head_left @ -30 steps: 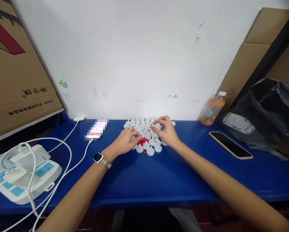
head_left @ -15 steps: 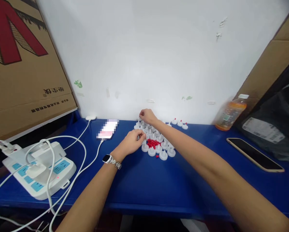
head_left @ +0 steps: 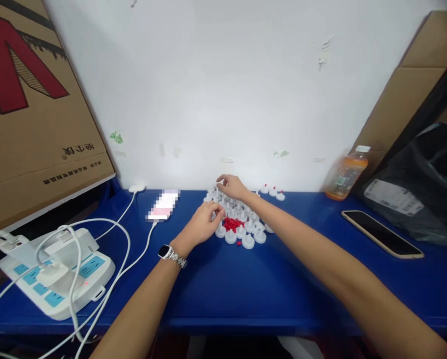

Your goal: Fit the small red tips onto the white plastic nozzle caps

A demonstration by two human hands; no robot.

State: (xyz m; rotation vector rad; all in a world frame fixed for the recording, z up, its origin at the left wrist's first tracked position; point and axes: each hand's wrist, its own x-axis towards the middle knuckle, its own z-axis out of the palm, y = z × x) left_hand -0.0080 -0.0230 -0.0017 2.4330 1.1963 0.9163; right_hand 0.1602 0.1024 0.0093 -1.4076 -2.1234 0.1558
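Several white nozzle caps [head_left: 248,242] stand in a cluster on the blue table, round bases down and spouts up. Small red tips [head_left: 232,224] lie heaped among them, and one loose red tip [head_left: 239,244] sits at the front. My left hand [head_left: 205,222] is at the cluster's left edge, its fingers curled in toward the thumb; anything between them is too small to make out. Over the back of the cluster reaches my right hand [head_left: 234,188], with thumb and fingers slightly apart and nothing visible between them. Behind my right forearm stand three white caps with red tips [head_left: 273,191].
On the left are a power strip [head_left: 96,279] with looping white cables and a phone [head_left: 163,205] on a cord. To the right stand an orange drink bottle [head_left: 346,174], a dark phone [head_left: 380,234] and a black plastic bag [head_left: 425,169]. A white wall [head_left: 223,99] rises behind.
The fingers of my right hand have loosened from a pinch over the back caps. My left hand keeps its curled pose. The whole view has shifted slightly.
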